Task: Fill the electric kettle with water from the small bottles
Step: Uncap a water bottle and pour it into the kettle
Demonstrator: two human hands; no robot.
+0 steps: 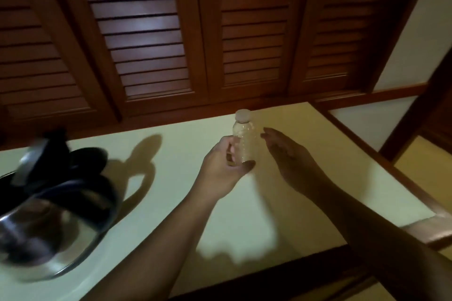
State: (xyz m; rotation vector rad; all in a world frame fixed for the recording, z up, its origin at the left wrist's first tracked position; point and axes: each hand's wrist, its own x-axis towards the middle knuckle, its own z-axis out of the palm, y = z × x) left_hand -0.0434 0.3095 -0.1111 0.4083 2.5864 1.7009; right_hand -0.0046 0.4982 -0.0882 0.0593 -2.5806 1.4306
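Left hand (pixel 226 162) gripping small bottle (pixel 243 140) around lower body, fingers wrapped, thumb across base; bottle being held upright above worktop (pixel 186 144), toward far right corner. Long axis vertical, white cap (pixel 243 115) on top, sitting clear above grip. Right hand (pixel 285 151) hovering just beside bottle, open, fingers spread, holding nothing; nearer to cap, likely uncapping next. Electric kettle (pixel 51 215) standing at worktop's left edge, lid (pixel 33 159) raised, well apart. No label or writing readable; image blurred.

bottle (pixel 244 144): clear, white cap | kettle (pixel 56 215): silver, black | counter (pixel 171 154): cream | shutters (pixel 146 32): reddish-brown slats
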